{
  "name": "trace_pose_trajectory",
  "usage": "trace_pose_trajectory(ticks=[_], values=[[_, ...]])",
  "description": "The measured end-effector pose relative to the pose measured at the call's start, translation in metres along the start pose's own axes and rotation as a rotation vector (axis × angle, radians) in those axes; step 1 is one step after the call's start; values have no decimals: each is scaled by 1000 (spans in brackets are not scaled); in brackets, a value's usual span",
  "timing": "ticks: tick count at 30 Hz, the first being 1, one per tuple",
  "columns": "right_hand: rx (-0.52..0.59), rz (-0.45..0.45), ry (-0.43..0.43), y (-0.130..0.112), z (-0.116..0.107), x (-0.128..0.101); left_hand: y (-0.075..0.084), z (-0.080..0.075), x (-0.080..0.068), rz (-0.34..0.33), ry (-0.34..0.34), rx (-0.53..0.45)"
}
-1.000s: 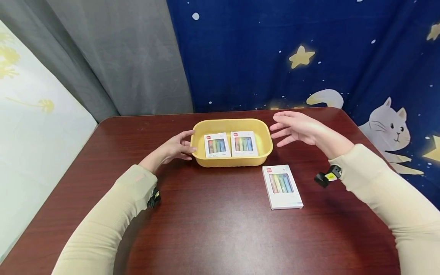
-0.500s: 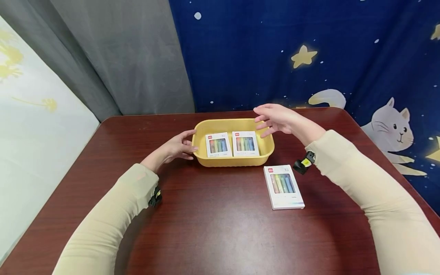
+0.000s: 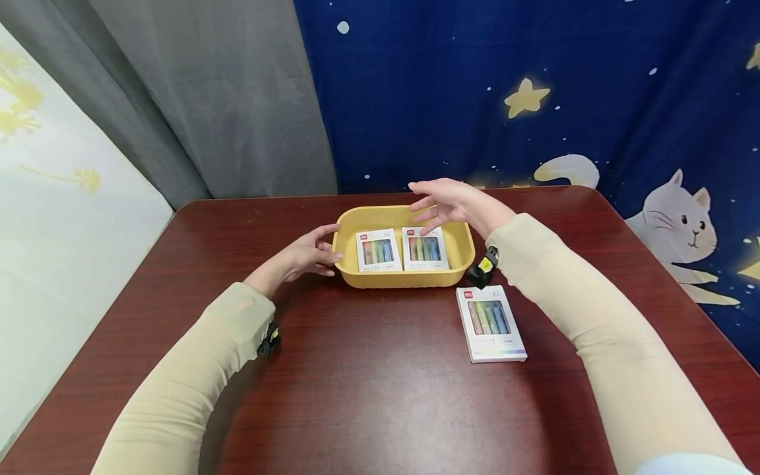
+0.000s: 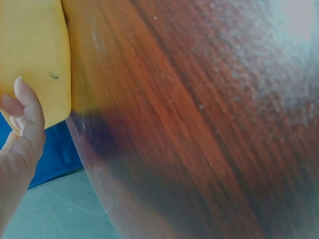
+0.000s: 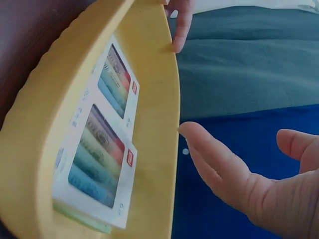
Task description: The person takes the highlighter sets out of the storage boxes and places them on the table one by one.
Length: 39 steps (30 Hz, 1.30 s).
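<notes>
My left hand (image 3: 305, 256) is resting against the left end of the tray (image 3: 457, 232), fingers loosely bent, tips touching the smooth outer wall; it is gripping nothing. In the left wrist view the fingertips (image 4: 25, 99) are lying on matte yellow plastic with a small dark fleck.

My right hand (image 3: 452, 201) is hovering over the tray's right half, fingers spread and nearly straight, holding nothing. I cannot tell whether the lowest fingertip is touching the box beneath it. The two hands are apart, one at each end of the tray.

The tray is an oblong plastic tub with rounded corners and a rolled rim, sitting toward the far side of the table (image 3: 380, 396).

Two flat white cardboard boxes are lying face up inside it, side by side and touching or nearly so: left box (image 3: 377, 250), right box (image 3: 425, 249). Each is showing a clear window with a row of coloured sticks and a small red logo at one corner. The right wrist view shows them glossy, lying flat on the tray floor.

A third box (image 3: 490, 322), same kind, is lying flat on the table just in front of the tray's right corner, apart from it.

The table is dark reddish wood-grain laminate with a slight sheen and rounded corners. Behind it are hanging a grey curtain (image 3: 225, 99) and a blue cloth (image 3: 534, 86) printed with stars and a cat.
</notes>
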State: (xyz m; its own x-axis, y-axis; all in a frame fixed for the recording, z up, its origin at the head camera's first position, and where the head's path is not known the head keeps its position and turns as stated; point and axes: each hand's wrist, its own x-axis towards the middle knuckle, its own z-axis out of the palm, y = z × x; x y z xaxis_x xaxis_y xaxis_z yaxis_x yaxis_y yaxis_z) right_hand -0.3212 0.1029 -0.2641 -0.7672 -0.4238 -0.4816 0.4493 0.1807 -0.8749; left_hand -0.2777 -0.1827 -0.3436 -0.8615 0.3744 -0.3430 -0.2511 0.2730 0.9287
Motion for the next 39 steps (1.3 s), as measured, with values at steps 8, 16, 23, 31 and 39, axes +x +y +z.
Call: trace_pose_trajectory(ticks=[8, 16, 23, 31, 39], values=[[20, 69, -32, 2, 13, 28, -2, -2, 0, -11, 14, -12], [5, 118, -54, 5, 25, 48, -1, 1, -2, -4, 7, -6], [19, 183, -59, 6, 29, 61, 0, 3, -2, 10, 13, -8], [-29, 221, -55, 10, 30, 71, -1, 3, 0, 22, 6, -9], [-85, 267, -50, 9, 34, 76, -1, 0, 0, 28, 6, 1]])
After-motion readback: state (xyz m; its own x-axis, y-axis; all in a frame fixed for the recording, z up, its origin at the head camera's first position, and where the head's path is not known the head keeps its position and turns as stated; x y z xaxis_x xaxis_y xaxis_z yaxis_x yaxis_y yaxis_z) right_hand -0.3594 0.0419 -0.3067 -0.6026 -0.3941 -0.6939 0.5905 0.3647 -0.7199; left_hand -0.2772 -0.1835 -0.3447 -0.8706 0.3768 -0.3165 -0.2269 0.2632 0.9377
